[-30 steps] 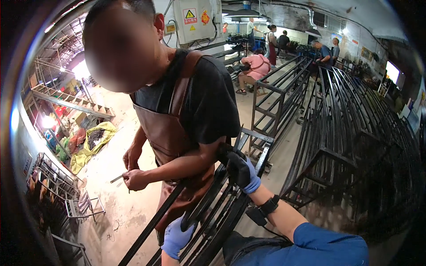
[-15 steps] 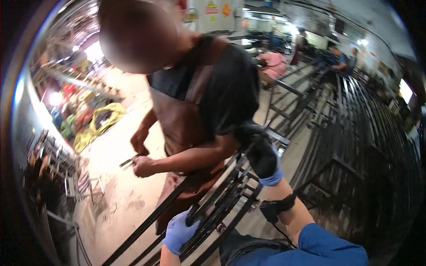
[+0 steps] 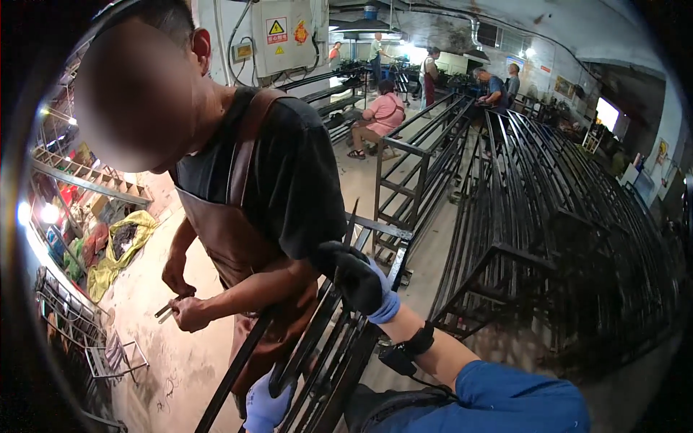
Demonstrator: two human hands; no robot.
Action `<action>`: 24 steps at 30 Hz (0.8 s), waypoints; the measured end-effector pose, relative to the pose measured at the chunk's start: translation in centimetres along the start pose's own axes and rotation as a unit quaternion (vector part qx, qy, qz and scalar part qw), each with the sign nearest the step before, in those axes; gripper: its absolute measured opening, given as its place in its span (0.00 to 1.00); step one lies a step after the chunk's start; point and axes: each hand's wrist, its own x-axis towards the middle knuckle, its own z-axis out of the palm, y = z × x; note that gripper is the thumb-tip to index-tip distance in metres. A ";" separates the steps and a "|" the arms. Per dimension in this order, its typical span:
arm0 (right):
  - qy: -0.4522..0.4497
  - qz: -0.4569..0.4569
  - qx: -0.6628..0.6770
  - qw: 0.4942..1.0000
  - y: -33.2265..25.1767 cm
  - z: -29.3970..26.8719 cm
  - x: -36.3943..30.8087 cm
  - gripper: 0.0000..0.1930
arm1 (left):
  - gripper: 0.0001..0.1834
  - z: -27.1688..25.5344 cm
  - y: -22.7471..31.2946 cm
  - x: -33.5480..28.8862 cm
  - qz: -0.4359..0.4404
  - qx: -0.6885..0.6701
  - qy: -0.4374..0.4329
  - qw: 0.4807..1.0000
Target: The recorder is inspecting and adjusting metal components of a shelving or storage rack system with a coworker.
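Note:
My right hand (image 3: 361, 283), in a blue glove with a black coated palm, is raised above the rack and closed. A thin, dark, pointed metal strip (image 3: 351, 225) sticks up out of its fingers. Lower down, my left hand (image 3: 268, 403), gloved alike, is closed about a black metal bar (image 3: 312, 339) among several long bars lying side by side. Part of its fingers is hidden by the bar. Just left of the bars stands a co-worker in a brown apron (image 3: 224, 232), whose bare hands (image 3: 189, 312) hold a small metal piece (image 3: 164, 311).
Long black metal frames and bars (image 3: 505, 216) stretch away on the right, with a standing frame end (image 3: 498, 252) near me. Ahead, a person in pink (image 3: 384, 112) sits low. A yellow sack (image 3: 119, 252) lies at the left, near a small metal stand (image 3: 119, 361).
The view has swung up and right, so more of the room shows. My right hand now has a pointed strip standing up from it. The co-worker still holds the small piece.

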 end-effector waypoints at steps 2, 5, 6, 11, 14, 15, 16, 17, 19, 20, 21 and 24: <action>-0.002 -0.045 -0.031 0.998 0.9 -1.9 -0.2 0.17 | 0.22 0.0 0.9 -0.3 -0.036 -0.077 0.000 0.996; 0.010 0.041 -0.068 0.997 0.2 -2.4 -0.3 0.17 | 0.22 -0.2 1.0 -0.3 -0.008 -0.074 0.009 0.997; -0.013 0.024 -0.029 0.999 0.0 -2.4 -0.4 0.17 | 0.22 -0.3 1.3 -0.3 -0.009 -0.047 0.014 0.999; 0.019 -0.054 -0.002 0.998 -1.3 -2.9 -0.6 0.16 | 0.21 -0.4 0.7 -0.1 0.010 -0.049 0.027 0.998; 0.043 -0.057 -0.044 0.996 -4.2 -4.1 0.8 0.19 | 0.21 -0.4 1.4 0.3 -0.043 -0.044 0.007 0.998; 0.033 -0.102 -0.065 0.992 -5.1 -4.2 1.9 0.20 | 0.20 -0.4 1.6 0.2 -0.013 -0.025 0.030 0.999; 0.021 -0.144 -0.083 0.986 -5.9 -4.1 3.3 0.21 | 0.19 -0.5 1.9 -0.1 0.014 -0.005 0.055 0.998; -0.042 -0.170 -0.036 0.984 -6.8 -4.4 5.2 0.22 | 0.20 -0.8 2.8 -0.3 0.028 0.022 0.060 0.998; -0.090 -0.180 0.006 0.979 -9.6 -3.3 7.9 0.22 | 0.23 -0.9 3.3 -0.2 0.060 0.057 0.073 0.994; -0.082 -0.166 0.003 0.983 -10.6 -1.8 8.7 0.21 | 0.23 -0.9 2.7 -0.3 0.058 0.062 0.074 0.994; -0.132 -0.196 -0.016 0.972 -10.9 -1.7 9.3 0.21 | 0.24 -0.9 2.8 -0.1 0.065 0.070 0.068 0.993; -0.203 -0.158 -0.076 0.963 -10.2 -2.1 9.3 0.22 | 0.25 -0.6 3.7 -0.3 0.062 0.066 0.064 0.994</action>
